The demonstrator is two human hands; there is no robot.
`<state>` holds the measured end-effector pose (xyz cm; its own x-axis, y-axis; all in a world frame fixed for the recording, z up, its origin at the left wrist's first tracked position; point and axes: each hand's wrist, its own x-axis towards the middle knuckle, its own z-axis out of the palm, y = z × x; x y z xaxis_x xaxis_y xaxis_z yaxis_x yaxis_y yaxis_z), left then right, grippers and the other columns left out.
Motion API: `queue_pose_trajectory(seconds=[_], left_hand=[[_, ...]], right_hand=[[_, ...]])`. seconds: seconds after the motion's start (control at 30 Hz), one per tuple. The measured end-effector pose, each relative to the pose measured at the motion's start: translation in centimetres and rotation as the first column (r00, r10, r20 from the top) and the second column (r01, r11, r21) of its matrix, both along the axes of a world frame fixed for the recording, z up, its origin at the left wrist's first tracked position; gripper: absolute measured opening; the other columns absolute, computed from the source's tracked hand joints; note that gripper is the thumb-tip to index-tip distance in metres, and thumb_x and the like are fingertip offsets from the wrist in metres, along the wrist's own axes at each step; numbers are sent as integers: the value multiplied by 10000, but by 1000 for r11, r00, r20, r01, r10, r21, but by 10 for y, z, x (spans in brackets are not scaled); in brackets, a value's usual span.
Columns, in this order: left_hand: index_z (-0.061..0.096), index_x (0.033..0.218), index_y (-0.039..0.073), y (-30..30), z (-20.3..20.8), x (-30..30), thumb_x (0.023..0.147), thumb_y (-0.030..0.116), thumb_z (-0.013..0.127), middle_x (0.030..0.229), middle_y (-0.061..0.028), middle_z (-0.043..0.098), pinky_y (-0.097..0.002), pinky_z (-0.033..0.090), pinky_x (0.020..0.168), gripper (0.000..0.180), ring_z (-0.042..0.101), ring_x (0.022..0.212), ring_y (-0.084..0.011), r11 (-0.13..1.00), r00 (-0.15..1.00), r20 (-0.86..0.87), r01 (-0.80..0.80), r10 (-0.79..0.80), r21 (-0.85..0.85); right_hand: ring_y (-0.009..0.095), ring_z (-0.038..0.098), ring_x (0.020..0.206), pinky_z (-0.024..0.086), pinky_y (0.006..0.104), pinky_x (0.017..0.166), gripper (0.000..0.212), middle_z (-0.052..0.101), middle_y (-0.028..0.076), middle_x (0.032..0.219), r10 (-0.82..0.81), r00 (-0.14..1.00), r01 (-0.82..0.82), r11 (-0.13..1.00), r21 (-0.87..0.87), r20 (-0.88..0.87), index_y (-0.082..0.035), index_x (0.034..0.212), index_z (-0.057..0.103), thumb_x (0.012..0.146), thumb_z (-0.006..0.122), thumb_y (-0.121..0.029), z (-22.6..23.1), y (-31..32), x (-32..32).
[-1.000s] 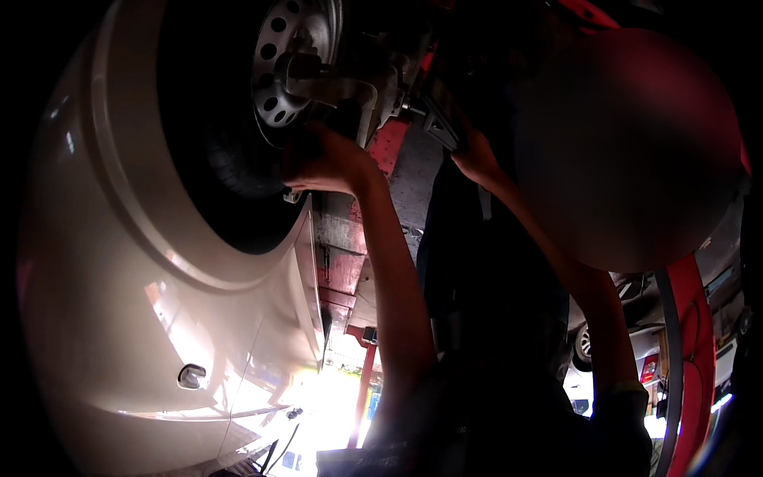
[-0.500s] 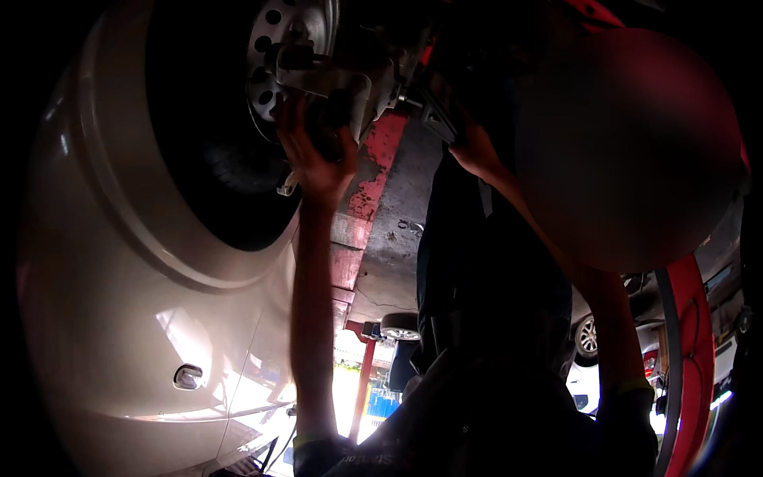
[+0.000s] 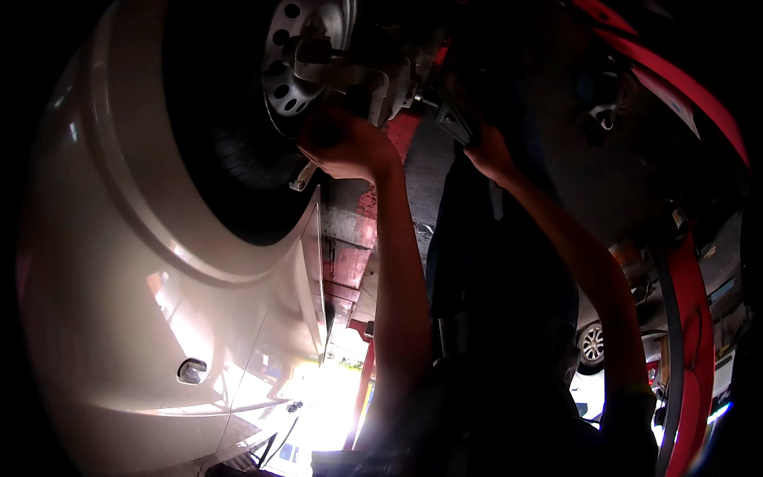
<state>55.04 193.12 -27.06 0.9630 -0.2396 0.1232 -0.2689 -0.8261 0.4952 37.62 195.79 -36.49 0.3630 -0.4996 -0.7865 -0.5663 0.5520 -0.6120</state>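
Your head-worn fisheye camera looks down at your bare left hand [image 3: 346,147] and bare right hand [image 3: 488,153] in the upper middle of the frame. It sits close to the glossy cream car body [image 3: 135,334], which fills much of the frame's left side.

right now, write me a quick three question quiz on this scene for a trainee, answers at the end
1. Which hand is nearer the grey wheel?
2. True or false: the car body around the wheel is dark green.
3. The object in the right hand looks: a) bright yellow, b) white, c) dark.

Key:
1. The left hand.
2. False; it is pale.
3. c
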Motion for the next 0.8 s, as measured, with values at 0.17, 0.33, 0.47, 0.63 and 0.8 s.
queue_pose_trajectory(seconds=[0.17, 0.33, 0.47, 0.63, 0.8], left_hand=[[449, 908, 60, 17, 2, 15, 767, 138, 588, 972, -147, 516, -391, 426, 730, 212, 526, 878, -269, 887, 900, 5, 430, -436, -167], [414, 849, 62, 32, 3, 64, 688, 47, 605, 992, -145, 482, -416, 397, 785, 250, 484, 938, -303, 321, 332, 54, 934, -942, -156], [413, 840, 47, 30, 9, 58, 677, 35, 618, 956, -151, 450, -385, 407, 766, 262, 477, 934, -280, 438, 443, -23, 876, -896, -202], [375, 976, 17, 19, 9, -3, 722, 93, 609, 1055, -145, 375, -333, 444, 737, 354, 464, 951, -234, 896, 927, -289, 96, -239, -433], [383, 1060, -1, -28, 15, -24, 796, 216, 571, 1085, -176, 386, -373, 472, 807, 390, 471, 992, -282, 912, 908, -257, -377, 330, -163]], right_hand=[[377, 519, 1035, 441, 402, 848, 691, 499, 275, 1137, 4, 1000, -3, 1000, 15, -21, -39, 1304, 326, 644, 525, 12, -2, 3, -2], [373, 509, 1057, 433, 397, 863, 694, 490, 269, 1157, -38, 999, 38, 999, 25, -12, -32, 1309, 316, 644, 505, 29, -1, 0, 2], [365, 496, 1082, 424, 393, 882, 699, 482, 266, 1172, -23, 999, 24, 999, 27, -27, -30, 1311, 314, 639, 498, 37, 0, 1, -3], [333, 515, 1053, 434, 374, 849, 709, 499, 250, 1159, -57, 998, 56, 998, -36, -20, -36, 1314, 327, 634, 510, 47, -2, 3, 2], [281, 551, 1017, 457, 349, 808, 709, 524, 217, 1144, 6, 999, -9, 998, -60, -47, -47, 1329, 327, 655, 518, 60, -5, 3, 0]])
